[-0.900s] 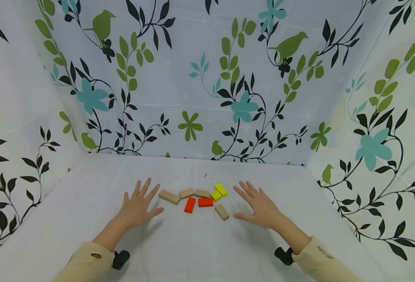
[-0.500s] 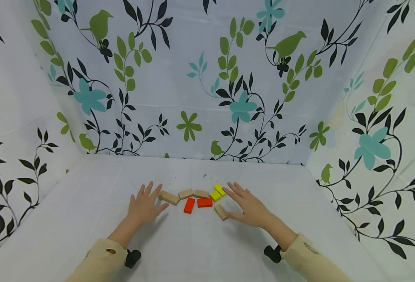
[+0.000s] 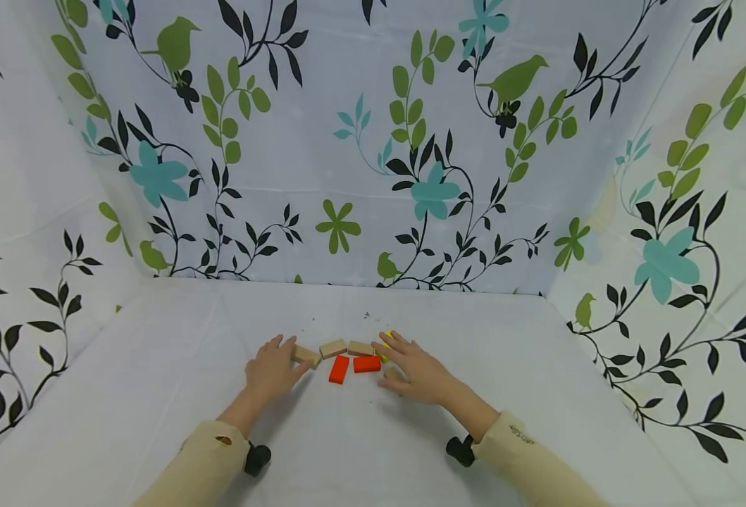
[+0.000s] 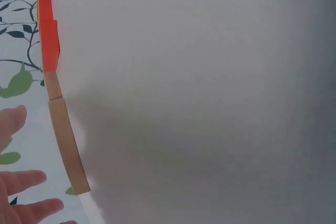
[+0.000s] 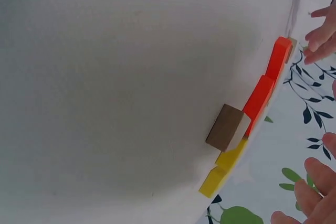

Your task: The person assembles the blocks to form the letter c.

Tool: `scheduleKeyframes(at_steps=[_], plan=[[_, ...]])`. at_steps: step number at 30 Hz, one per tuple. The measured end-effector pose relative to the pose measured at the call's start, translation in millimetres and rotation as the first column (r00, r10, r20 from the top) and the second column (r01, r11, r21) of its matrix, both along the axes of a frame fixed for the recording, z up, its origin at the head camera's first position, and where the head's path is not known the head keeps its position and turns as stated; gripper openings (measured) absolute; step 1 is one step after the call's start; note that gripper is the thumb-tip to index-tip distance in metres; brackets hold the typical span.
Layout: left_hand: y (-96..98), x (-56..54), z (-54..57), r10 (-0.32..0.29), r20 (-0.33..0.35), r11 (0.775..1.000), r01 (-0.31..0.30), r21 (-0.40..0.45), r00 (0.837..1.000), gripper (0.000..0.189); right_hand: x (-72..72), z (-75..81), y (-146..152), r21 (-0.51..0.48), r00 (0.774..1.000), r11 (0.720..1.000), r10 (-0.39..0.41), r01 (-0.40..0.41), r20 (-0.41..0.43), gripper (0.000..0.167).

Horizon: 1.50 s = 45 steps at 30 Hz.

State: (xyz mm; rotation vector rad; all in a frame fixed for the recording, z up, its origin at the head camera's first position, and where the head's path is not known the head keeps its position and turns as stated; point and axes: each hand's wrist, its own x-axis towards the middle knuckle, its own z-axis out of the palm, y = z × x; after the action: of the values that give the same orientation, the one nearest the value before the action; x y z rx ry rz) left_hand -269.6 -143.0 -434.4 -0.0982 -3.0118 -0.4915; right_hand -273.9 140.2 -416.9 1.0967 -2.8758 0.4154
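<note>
My left hand (image 3: 272,370) is at the left end of a small group of blocks, fingers spread around a plain wooden block (image 3: 307,356); contact cannot be made out. In the left wrist view that wooden block (image 4: 68,148) lies apart from the visible fingertips (image 4: 37,177). My right hand (image 3: 425,372) hovers over the right end with loosely extended fingers, partly hiding the yellow blocks (image 3: 384,354) and another wooden block (image 3: 393,373). Between the hands lie two red blocks (image 3: 339,369) and two wooden blocks (image 3: 333,348). The right wrist view shows the yellow blocks (image 5: 212,182) uncovered.
A white cloth covers the table (image 3: 347,443). Behind it hangs a white curtain (image 3: 296,162) printed with leaves, birds and flowers, with similar cloth at both sides. Each wrist carries a small black device (image 3: 258,460) below a beige sleeve (image 3: 201,461).
Both hands have moved inward, the left rightward to the wooden block and the right leftward over the yellow and wooden blocks. The blocks appear to lie as before.
</note>
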Motion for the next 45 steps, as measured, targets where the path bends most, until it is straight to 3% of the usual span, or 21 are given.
scheduleKeyframes(at_steps=[16, 25, 31, 32, 36, 41, 45], plan=[[15.7, -6.2, -1.3, 0.096, 0.03, 0.992, -0.098, 0.078, 0.995, 0.063, -7.7, 0.0, -37, 0.04, 0.998, 0.998, 0.053, -0.054, 0.036, 0.057], [19.1, -8.1, -1.6, 0.125, 0.008, 0.988, -0.125, 0.091, 0.992, 0.056, -14.5, -2.0, -54, 0.132, 0.997, 0.988, 0.078, -0.079, 0.014, 0.053], [16.8, -7.7, -6.9, 0.118, 0.0, 0.99, -0.118, 0.082, 0.993, 0.054, -11.9, -5.9, -60, 0.128, 0.992, 0.984, 0.122, -0.123, 0.017, 0.041], [16.3, -7.6, -7.0, 0.118, -0.001, 0.99, -0.118, 0.076, 0.993, 0.054, -15.4, -12.5, -59, 0.119, 0.99, 0.983, 0.143, -0.142, -0.004, 0.039], [13.9, -8.1, -5.6, 0.118, 0.009, 0.991, -0.119, 0.058, 0.993, 0.056, -14.6, -17.6, -59, 0.117, 0.987, 0.98, 0.163, -0.16, -0.012, 0.038], [10.6, -7.1, -0.6, 0.082, 0.035, 0.994, -0.084, 0.063, 0.996, 0.058, -10.4, -15.4, -60, 0.154, 0.992, 0.98, 0.122, -0.128, 0.042, 0.04], [8.3, -4.6, 2.1, 0.017, 0.01, 0.995, -0.018, 0.098, 1.0, 0.056, -11.4, -16.5, -60, 0.167, 0.995, 0.981, 0.088, -0.096, 0.055, 0.04]])
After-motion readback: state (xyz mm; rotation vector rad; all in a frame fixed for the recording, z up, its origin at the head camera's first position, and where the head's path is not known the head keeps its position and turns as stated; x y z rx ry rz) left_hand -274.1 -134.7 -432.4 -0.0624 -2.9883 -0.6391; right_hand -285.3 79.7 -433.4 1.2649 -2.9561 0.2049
